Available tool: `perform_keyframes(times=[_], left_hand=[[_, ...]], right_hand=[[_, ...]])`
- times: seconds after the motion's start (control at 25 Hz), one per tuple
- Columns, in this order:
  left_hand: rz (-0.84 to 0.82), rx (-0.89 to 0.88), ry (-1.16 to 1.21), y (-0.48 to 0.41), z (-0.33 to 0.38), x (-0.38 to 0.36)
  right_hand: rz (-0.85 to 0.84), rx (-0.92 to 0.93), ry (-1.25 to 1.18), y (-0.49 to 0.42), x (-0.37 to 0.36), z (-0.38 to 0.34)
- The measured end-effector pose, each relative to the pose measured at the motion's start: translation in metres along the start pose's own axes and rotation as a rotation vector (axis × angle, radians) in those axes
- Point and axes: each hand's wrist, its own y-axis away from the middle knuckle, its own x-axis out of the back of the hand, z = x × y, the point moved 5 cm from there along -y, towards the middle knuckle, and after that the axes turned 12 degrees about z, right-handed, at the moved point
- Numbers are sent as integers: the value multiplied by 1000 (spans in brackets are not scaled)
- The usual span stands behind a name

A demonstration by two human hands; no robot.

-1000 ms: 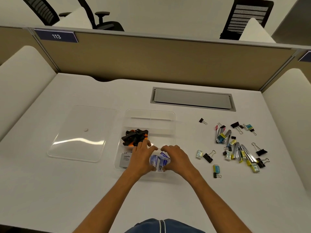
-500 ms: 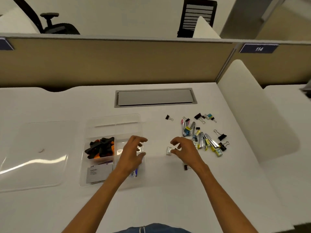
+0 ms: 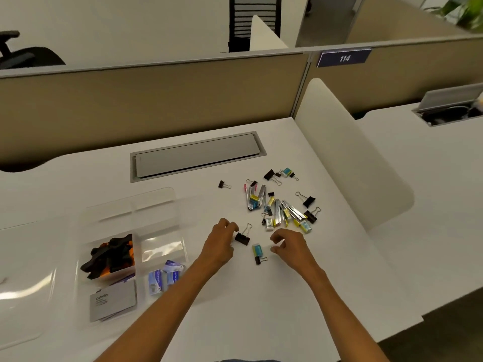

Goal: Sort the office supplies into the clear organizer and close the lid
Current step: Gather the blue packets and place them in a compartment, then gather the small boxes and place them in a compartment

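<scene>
The clear organizer [image 3: 156,220] lies open at the left of the white desk. It holds black and orange pieces [image 3: 109,257], grey cards [image 3: 112,300] and small blue packets [image 3: 164,276]. Its clear lid [image 3: 23,296] lies flat further left. My left hand [image 3: 220,244] pinches the left edge of a black binder clip [image 3: 242,238] that lies on the desk. My right hand [image 3: 288,248] hovers with loosely curled fingers and holds nothing, just right of a teal binder clip [image 3: 257,250]. A pile of binder clips and staple strips [image 3: 279,207] lies beyond both hands.
A grey cable hatch [image 3: 196,155] is set into the desk behind the pile. A beige partition [image 3: 156,100] closes the back, and a white side divider [image 3: 352,158] stands at the right. A lone black clip [image 3: 222,184] sits apart.
My left hand has left the organizer and moved right to the black binder clip. My right hand has drawn back a little from the pile. The view has swung right.
</scene>
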Motion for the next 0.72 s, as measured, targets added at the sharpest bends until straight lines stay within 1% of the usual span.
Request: perform_keyframes(times=[0.16,0.28,0.36,0.48,0.64,0.72], left_hand=[[8,-12,-131,-7,-6,-9],[6,9,-136,-12,-9,-12],[4,35,-129,-14,-12,-12],[36,64,-72,-14,-14,-8],[91,132,116,-20,-6,-6],[101,99,144,-27,7,-8]], right_hand=[[-32,5,-24,5,-13,-1],[-22,-34,-55,7,-26,-9],[-13,-63,-14,7,-36,-13],[8,-51,30,7,-47,-15],[97,-103,-57,3,-34,-10],[153,-113,-79,-4,-17,-4]])
